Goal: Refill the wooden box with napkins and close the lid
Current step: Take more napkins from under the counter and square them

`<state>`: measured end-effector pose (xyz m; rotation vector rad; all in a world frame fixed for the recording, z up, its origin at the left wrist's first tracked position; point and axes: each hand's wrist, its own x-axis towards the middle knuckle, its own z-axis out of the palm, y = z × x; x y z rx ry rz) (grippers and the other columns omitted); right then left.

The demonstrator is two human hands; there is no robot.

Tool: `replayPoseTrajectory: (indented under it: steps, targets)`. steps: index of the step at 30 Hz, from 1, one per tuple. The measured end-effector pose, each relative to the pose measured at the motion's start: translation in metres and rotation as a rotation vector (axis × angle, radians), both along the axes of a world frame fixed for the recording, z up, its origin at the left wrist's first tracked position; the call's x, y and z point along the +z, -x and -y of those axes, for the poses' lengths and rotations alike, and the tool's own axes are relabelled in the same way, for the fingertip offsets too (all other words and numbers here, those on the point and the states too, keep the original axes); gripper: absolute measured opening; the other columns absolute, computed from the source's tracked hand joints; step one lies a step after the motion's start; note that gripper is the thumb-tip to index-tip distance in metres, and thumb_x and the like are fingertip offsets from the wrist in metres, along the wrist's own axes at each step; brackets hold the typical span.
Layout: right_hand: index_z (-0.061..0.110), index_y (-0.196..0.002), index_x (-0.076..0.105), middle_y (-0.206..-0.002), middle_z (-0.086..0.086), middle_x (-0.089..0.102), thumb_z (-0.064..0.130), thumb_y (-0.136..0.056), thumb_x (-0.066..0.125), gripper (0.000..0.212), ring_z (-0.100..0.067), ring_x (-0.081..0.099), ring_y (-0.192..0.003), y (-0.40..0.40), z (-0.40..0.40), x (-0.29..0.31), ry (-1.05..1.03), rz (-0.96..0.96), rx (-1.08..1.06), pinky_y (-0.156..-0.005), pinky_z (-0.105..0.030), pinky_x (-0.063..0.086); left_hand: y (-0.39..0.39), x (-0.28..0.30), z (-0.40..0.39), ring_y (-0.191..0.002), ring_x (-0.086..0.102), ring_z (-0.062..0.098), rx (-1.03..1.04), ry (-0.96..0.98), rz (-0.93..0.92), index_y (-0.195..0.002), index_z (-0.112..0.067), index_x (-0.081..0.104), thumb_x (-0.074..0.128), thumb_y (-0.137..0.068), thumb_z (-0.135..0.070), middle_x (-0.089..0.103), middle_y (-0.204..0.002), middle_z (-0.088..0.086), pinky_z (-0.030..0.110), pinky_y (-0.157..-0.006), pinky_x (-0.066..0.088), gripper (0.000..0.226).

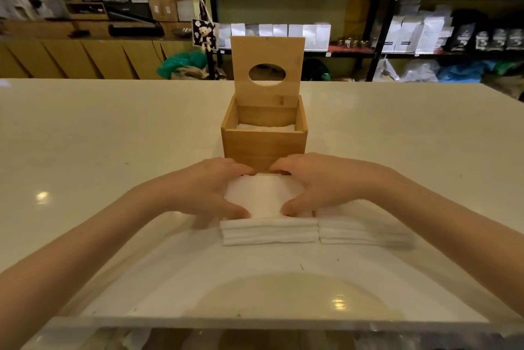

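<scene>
A wooden box [263, 145] stands on the white counter, its hinged lid [267, 50] upright with an oval hole in it. Some white napkins [265, 127] lie low inside the box. In front of the box lies a stack of white napkins [265, 199]. My left hand [209, 188] grips the stack's left side and my right hand [317, 182] grips its right side, thumbs on the near edge and fingers curled over the far edge. A second, lower napkin stack [363, 233] lies beside it to the right, partly under my right wrist.
The white counter [113, 151] stretches wide on both sides of the box. Its near edge [255, 321] runs just below my forearms. Behind the counter stand black shelves with bags and jars [283, 9] and a wooden cabinet [71, 57].
</scene>
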<state>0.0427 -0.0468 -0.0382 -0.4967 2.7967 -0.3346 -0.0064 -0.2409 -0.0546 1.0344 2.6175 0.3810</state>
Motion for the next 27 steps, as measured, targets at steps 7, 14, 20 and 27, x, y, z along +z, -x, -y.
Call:
replayPoseTrajectory:
  steps: [7, 14, 20, 27]
  targets:
    - [0.015, -0.096, 0.058, -0.089, 0.001, 0.059, 0.038, -0.07, 0.073, 0.037, -0.017, 0.055, -0.08, 0.015, 0.011, 0.011, -0.062, 0.147, -0.008, -0.063, -0.028, 0.044, 0.008, 0.01, -0.018, -0.083, 0.051, 0.003, 0.008, 0.092, 0.222, -0.101, -0.031, 0.05, 0.072, -0.069, -0.04, 0.053, -0.091, -0.016, 0.013, -0.063, 0.041, 0.04]
    - [0.013, -0.079, 0.058, -0.07, 0.005, 0.051, 0.033, -0.072, 0.072, 0.025, -0.01, 0.047, -0.063, 0.002, 0.005, 0.011, 0.135, -0.038, 0.046, -0.054, -0.026, 0.035, 0.005, 0.021, -0.009, -0.082, 0.059, 0.006, -0.016, -0.073, 0.316, -0.09, -0.029, 0.058, 0.077, -0.066, -0.024, 0.063, -0.091, -0.01, 0.013, -0.063, 0.048, 0.03]
    - [0.023, -0.082, 0.065, -0.077, 0.009, 0.066, 0.026, -0.075, 0.071, 0.01, -0.005, 0.064, -0.072, -0.012, -0.015, 0.041, 0.656, -0.001, -0.076, -0.062, -0.013, 0.049, 0.0, 0.062, 0.001, -0.082, 0.069, 0.01, 0.057, -0.395, 0.561, -0.092, -0.034, 0.065, 0.071, -0.056, -0.034, 0.073, -0.09, -0.006, 0.018, -0.059, 0.054, 0.036]
    - [0.021, -0.089, 0.067, -0.082, 0.007, 0.076, 0.029, -0.056, 0.069, 0.034, -0.009, 0.071, -0.078, -0.029, -0.063, 0.059, 1.191, 0.129, -0.332, -0.07, -0.028, 0.058, -0.007, 0.077, -0.032, -0.083, 0.071, 0.018, 0.121, -0.809, 0.836, -0.098, -0.019, 0.064, 0.063, -0.065, -0.015, 0.075, -0.092, 0.001, 0.026, -0.057, 0.057, 0.033]
